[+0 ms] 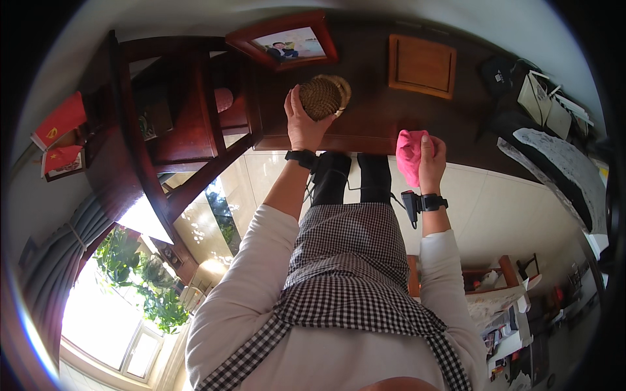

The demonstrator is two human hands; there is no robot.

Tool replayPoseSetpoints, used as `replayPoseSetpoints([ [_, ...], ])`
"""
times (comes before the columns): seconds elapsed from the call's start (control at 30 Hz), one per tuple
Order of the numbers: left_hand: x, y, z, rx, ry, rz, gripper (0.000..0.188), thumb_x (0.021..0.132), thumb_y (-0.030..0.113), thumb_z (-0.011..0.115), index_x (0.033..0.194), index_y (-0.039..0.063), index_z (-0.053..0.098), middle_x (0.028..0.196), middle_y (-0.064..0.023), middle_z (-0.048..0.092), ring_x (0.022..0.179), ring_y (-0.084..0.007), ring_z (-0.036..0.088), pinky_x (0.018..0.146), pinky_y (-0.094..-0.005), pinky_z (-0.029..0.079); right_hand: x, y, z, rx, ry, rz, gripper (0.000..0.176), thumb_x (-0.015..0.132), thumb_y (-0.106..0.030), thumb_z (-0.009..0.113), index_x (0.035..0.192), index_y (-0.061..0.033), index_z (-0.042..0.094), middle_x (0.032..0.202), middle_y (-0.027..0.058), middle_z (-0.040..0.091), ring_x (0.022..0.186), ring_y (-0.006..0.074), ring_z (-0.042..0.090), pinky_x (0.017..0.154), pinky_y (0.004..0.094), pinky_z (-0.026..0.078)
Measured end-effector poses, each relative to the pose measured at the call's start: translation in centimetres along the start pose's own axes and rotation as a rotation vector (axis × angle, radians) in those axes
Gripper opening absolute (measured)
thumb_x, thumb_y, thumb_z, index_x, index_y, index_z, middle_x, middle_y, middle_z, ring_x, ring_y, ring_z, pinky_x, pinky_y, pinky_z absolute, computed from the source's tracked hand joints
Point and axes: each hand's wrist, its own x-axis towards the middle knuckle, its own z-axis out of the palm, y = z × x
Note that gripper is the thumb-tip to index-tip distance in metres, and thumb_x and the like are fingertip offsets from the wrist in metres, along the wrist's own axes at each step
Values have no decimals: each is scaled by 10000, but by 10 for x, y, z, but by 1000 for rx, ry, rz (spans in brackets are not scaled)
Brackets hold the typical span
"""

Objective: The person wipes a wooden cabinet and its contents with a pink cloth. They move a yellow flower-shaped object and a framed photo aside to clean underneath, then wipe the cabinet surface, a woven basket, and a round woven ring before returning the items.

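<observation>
My left hand (307,122) grips a round woven wicker basket (320,99) from its near left side, over the dark wooden cabinet top (362,117). Whether the basket touches the surface cannot be told. A bunched pink cloth (410,155) is held in my right hand (431,159), just off the cabinet's front edge, with the thumb on top of it. Behind the basket stands a framed photo (293,44) in a red-brown wooden frame. Farther right, a brown wooden tray or panel (422,66) rests on the top.
At the right end are a black box (495,76), white devices with cables (545,105) and a grey-white patterned object (562,151). A red-brown wooden shelf unit (181,107) adjoins on the left, with small red flags (61,122) beyond it.
</observation>
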Motion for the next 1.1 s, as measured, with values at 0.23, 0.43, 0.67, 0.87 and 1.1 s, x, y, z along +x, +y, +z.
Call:
replayPoseSetpoints([
  [0.23,-3,-1,-5,-39,60,45,1062,625,239,942,1509,138,363,1467,-181,413,1325,-378,480,1096,-461,469,-23,1,11,0,9,36,500,997,-494,635,1205,-39,620,1148,141,698,1056,257,661,941,358,516],
  [0.43,-13,-19,-34,7,212,111,1060,608,197,941,1501,161,371,1462,-180,417,1316,-407,486,1072,-491,488,-29,-3,13,-13,-48,15,454,1007,-468,635,1188,-52,635,1115,129,716,1032,252,678,914,354,527],
  [0.67,-6,-66,-68,234,160,-77,1074,617,263,930,1517,195,349,1453,-196,427,1263,-432,530,1000,-509,545,-22,-7,27,-148,-266,-281,139,911,-133,671,979,-22,720,1189,125,690,1090,302,666,970,371,507],
  [0.87,-2,-82,-68,221,84,-124,1087,642,259,919,1544,213,312,1444,-213,430,1227,-443,555,980,-513,552,-1,-21,46,-142,-443,-327,153,938,-163,674,1033,-48,709,1051,119,734,981,292,706,938,350,521],
  [1.1,-3,-90,-66,174,118,-108,1155,650,261,922,1582,220,241,1430,-240,443,1220,-470,556,984,-520,544,34,-22,68,-186,-429,-393,186,972,-228,697,1067,-69,712,1033,133,734,965,303,708,890,351,532],
])
